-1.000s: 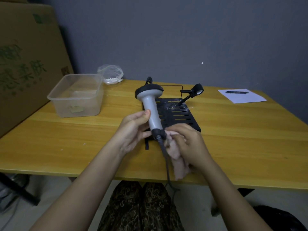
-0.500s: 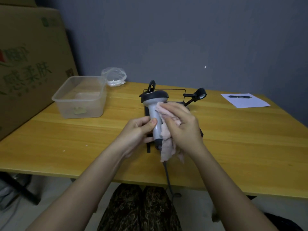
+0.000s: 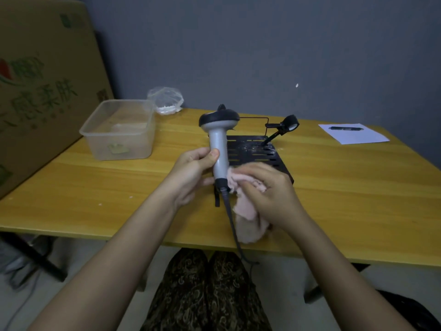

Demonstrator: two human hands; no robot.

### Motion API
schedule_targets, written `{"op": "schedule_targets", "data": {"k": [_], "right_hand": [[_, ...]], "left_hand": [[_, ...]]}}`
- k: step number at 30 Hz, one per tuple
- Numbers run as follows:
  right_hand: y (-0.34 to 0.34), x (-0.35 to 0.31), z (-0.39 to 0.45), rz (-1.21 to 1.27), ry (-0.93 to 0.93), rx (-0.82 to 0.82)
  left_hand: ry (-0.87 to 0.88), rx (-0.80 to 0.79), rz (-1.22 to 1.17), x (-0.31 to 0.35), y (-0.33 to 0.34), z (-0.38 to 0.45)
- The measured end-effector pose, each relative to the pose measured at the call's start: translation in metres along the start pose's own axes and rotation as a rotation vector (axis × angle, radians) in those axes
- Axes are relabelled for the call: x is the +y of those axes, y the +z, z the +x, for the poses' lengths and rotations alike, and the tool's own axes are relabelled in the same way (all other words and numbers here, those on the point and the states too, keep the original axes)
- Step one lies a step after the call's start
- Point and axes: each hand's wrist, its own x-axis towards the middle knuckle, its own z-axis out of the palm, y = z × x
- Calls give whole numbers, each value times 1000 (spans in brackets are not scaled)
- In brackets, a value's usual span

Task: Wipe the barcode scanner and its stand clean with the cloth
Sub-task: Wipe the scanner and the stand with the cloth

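Scanner (image 3: 218, 142): rigid, likely light, slick plastic; left hand (image 3: 193, 170) is gripping its handle, right hand (image 3: 265, 187) is bunching the limp cloth (image 3: 245, 211) against its base.

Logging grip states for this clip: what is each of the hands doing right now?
Left hand: closed on the barcode scanner handle, holding it upright.
Right hand: closed on the cloth, pressing it to the handle's lower end.
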Motion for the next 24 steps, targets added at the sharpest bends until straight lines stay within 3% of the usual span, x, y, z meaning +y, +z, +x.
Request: {"op": "schedule_targets", "data": {"k": [1,5,8,12,16,21,24], "right_hand": [[-4,2,-3,-12,16,-36],[-3,-1,-4,28,5,95],[5,9,-10,-75,-21,-51],[3,8,-12,130,265,109],[12,-2,-3,364,531,-37],[10,-7,6,612,579,-58],[7,-4,6,479,537,-29]], "left_hand": [[-7,15,-25,0,-2,0],[-13,28,-93,-1,-3,1],[4,27,-87,0,-4,2],[19,-25,-200,1,-7,3],[69,-88,-266,-1,-1,4],[36,-142,-302,-3,0,5],[-8,-201,-233,3,-5,5]]}}
